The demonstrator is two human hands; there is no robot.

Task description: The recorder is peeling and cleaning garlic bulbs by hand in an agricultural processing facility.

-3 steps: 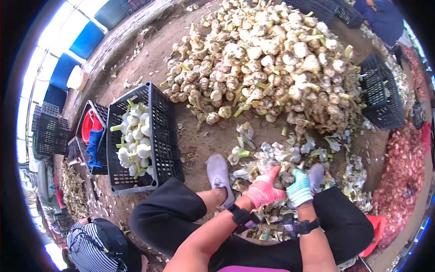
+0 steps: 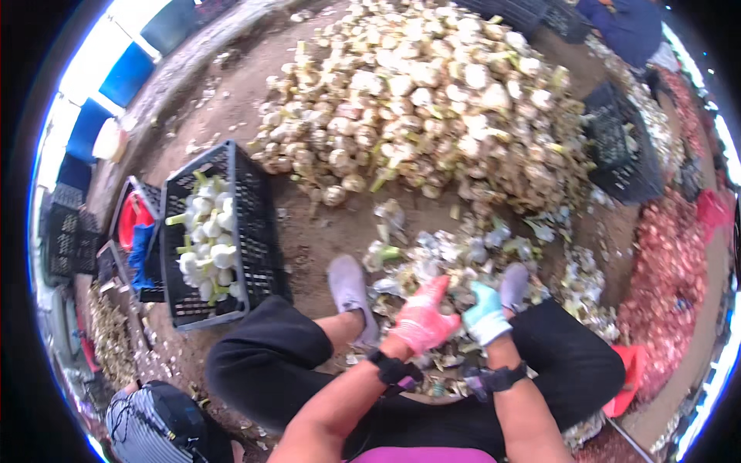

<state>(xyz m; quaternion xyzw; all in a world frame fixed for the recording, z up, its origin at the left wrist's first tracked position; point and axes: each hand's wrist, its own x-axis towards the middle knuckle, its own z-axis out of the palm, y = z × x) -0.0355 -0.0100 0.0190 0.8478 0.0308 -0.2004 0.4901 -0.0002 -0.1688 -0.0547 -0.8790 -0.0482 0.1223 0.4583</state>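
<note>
My left hand [image 2: 424,316], in a pink glove, and my right hand [image 2: 488,312], in a pale teal and white glove, meet low between my feet. A dull, brownish garlic bulb [image 2: 458,296] seems to sit between their curled fingers, partly covered and smeared by motion. Loose white garlic skins [image 2: 432,251] lie on the ground just beyond and under the hands. Farther off rises a large heap of untrimmed garlic bulbs [image 2: 417,100]. On the left, a black plastic crate [image 2: 258,231] contains clean white bulbs with short green stems [image 2: 208,235].
A second black crate [image 2: 617,147] leans beside the heap's right end. Reddish skins or bulbs [image 2: 664,285] spread along the right, near a red plastic piece [image 2: 629,378]. Behind the left crate are a red basin [image 2: 133,216] and blue cloth [image 2: 141,255]. Someone in stripes [image 2: 143,428] sits lower left.
The whole scene has slid slightly left and up in the picture, with some blur. Both hands stay close together between the feet.
</note>
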